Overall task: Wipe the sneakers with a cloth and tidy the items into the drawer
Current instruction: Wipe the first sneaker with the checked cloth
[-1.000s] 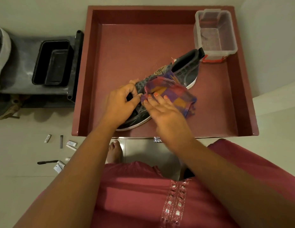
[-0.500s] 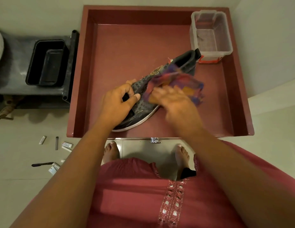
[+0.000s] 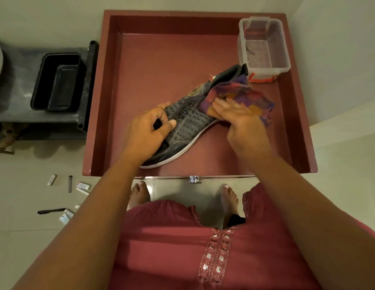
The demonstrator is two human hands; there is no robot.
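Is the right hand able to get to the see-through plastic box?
Probably yes. The clear plastic box sits open just beyond the right hand, nothing between them, but that hand is holding the purple patchwork cloth.

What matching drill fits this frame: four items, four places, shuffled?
Items:
1. sneaker
2. clear plastic box
3. black tub
4. checked cloth

Places:
A. on the grey shelf left of the drawer
B. back right corner of the drawer
C. under the right hand, on the sneaker's heel end
D. drawer floor, held by the left hand

Pairs: 1-D, 2-B, 3-A, 4-C
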